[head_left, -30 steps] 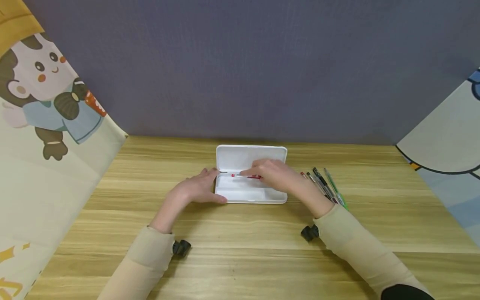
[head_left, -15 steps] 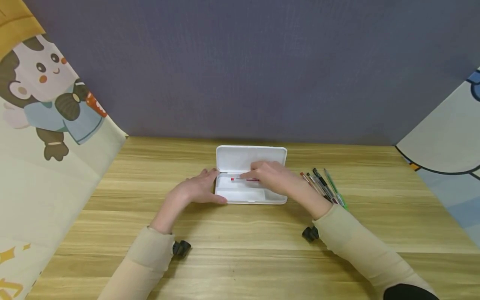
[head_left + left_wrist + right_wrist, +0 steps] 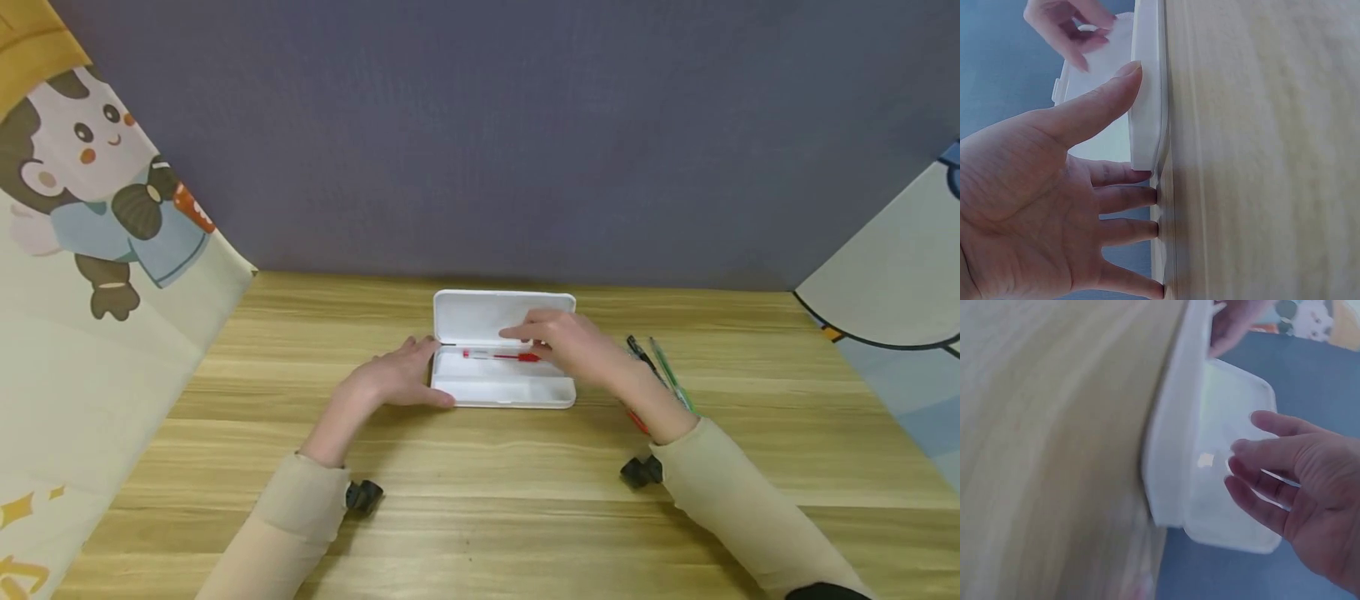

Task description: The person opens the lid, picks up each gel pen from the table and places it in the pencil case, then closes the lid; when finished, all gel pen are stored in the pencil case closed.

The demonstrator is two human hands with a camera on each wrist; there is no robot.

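Note:
A white pencil case (image 3: pixel 480 390) lies with its lid raised on the wooden table. In its rear compartment rests a clear-barrelled pen with red ends (image 3: pixel 495 356). My left hand (image 3: pixel 397 375) braces the case's left end, the thumb against the front wall and the straight fingers spread by the end and on the table. Over the right part of the case hovers my right hand (image 3: pixel 573 342), its fingers loosely bent and nothing between them in the right wrist view. It partly covers the lid (image 3: pixel 1235 406).
To the right of the case lie several pens, among them a green pen (image 3: pixel 670 371) and a black pen (image 3: pixel 643 358). My right forearm partly hides them. A grey-blue panel (image 3: pixel 517 150) stands behind the table (image 3: pixel 465 500).
My right hand has let go of the red pen, now lying in the rear compartment, and has moved up and to the right. The left hand stays on the case.

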